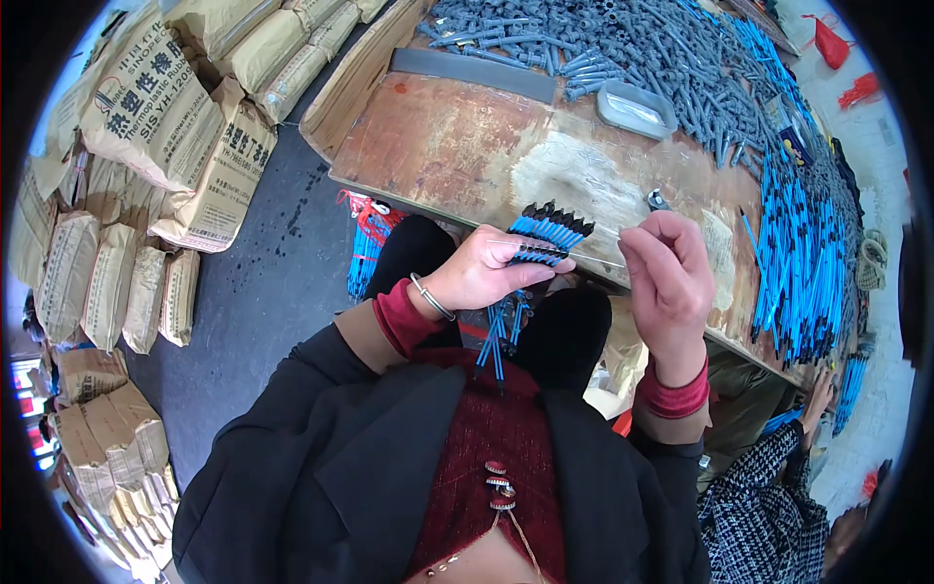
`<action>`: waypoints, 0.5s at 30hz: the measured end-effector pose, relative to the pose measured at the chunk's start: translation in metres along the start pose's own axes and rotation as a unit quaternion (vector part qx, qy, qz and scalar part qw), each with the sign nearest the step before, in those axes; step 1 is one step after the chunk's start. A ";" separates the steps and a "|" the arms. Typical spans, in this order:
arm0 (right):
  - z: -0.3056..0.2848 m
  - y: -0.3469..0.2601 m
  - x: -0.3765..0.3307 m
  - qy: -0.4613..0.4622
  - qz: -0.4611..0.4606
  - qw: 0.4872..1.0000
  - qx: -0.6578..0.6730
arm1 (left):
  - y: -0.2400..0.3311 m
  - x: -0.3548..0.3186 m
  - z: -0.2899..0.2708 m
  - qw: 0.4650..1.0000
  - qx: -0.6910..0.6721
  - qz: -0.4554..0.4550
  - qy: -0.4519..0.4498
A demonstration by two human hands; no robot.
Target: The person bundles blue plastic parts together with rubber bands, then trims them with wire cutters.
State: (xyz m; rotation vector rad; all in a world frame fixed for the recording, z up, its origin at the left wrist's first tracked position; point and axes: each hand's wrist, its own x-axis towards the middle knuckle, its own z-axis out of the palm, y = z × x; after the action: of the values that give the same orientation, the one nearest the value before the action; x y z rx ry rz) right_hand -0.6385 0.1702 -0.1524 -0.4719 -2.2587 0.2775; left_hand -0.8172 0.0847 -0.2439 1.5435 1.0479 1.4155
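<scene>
My left hand (477, 274) is closed around a bundle of thin blue sticks with black ends (553, 229), held above my lap at the table's near edge. The black tips fan out above the fingers, and the lower ends hang below between my knees. To the right, my right hand (671, 277) is raised with thumb and forefinger pinched together. A thin pale thread (609, 262) runs from the bundle toward this hand. Its end is hidden at the curled fingers.
The worn wooden table (457, 146) carries a heap of grey plastic parts (632, 49), a clear tray (635, 109), a small metal piece (658, 200) and many blue sticks (803, 263). Paper sacks (146, 117) are stacked at left. A co-worker's patterned sleeve (759, 496) shows at lower right.
</scene>
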 end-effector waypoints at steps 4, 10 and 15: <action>0.001 0.002 -0.001 -0.003 0.005 1.000 0.019 | -0.002 -0.001 0.000 1.000 0.009 -0.006 0.000; 0.002 0.000 -0.002 -0.024 0.013 1.000 0.012 | -0.002 0.000 0.001 1.000 -0.005 -0.025 -0.012; 0.009 -0.004 -0.004 -0.003 0.043 0.998 0.035 | -0.003 -0.001 0.002 0.999 -0.015 -0.031 -0.013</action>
State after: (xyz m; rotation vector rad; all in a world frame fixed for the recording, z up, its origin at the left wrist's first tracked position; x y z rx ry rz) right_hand -0.6433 0.1648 -0.1597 -0.5334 -2.2306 0.4003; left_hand -0.8149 0.0847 -0.2472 1.4912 1.0446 1.3597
